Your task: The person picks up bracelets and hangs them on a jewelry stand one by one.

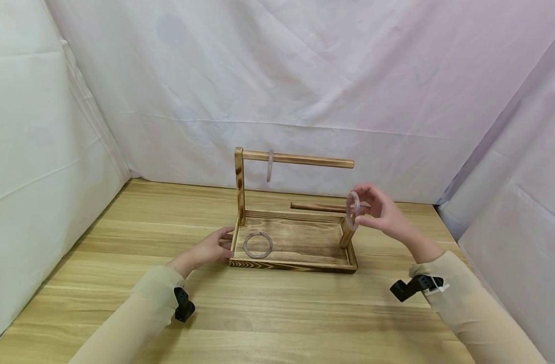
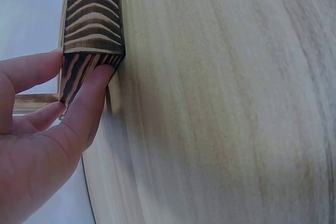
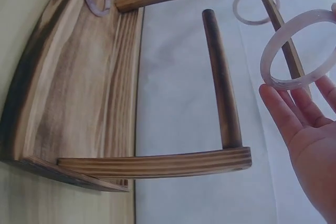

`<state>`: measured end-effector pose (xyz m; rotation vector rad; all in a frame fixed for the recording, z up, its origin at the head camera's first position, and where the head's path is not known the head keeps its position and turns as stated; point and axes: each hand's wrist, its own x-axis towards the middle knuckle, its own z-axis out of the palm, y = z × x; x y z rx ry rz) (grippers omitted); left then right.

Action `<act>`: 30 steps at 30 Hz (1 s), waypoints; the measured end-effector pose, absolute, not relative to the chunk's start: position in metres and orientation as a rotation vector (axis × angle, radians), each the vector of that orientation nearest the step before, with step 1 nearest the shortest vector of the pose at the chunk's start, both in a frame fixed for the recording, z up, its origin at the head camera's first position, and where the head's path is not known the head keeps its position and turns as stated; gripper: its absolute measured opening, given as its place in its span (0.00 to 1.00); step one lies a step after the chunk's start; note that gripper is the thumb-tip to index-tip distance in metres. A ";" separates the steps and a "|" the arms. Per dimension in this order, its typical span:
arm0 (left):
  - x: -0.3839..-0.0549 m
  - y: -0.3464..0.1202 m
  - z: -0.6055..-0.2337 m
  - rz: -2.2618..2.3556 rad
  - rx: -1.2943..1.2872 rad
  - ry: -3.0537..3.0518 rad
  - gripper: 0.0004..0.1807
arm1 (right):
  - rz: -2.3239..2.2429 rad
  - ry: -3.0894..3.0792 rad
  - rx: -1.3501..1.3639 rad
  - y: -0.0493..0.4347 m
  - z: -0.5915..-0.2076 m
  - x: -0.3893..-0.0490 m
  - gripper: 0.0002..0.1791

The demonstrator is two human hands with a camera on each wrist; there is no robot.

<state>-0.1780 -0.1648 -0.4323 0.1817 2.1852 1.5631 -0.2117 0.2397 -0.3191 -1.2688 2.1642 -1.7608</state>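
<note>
A pale pinkish bangle (image 1: 353,210) is pinched between the fingers and thumb of my right hand (image 1: 381,212), held upright in front of the short post at the wooden stand's right end. In the right wrist view, the held bangle (image 3: 294,51) is apart from the lower bar (image 3: 223,77). My left hand (image 1: 210,246) grips the left end of the stand's tray (image 1: 295,266), fingers at the rim and thumb on the striped end face (image 2: 79,74). Another bangle (image 1: 270,166) hangs on the upper bar (image 1: 314,160). A third bangle (image 1: 258,257) lies flat inside the tray near its left end.
The stand's tall left post (image 1: 239,187) carries the upper bar, whose right end is free. The lower bar's free end points left. Underneath is a wood-grain table (image 1: 268,318). White cloth (image 1: 277,91) hangs behind and at both sides.
</note>
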 end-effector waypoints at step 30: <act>-0.176 -0.164 -0.429 1.554 0.182 2.188 0.41 | -1.790 2.333 -0.882 0.247 -0.298 -0.237 0.21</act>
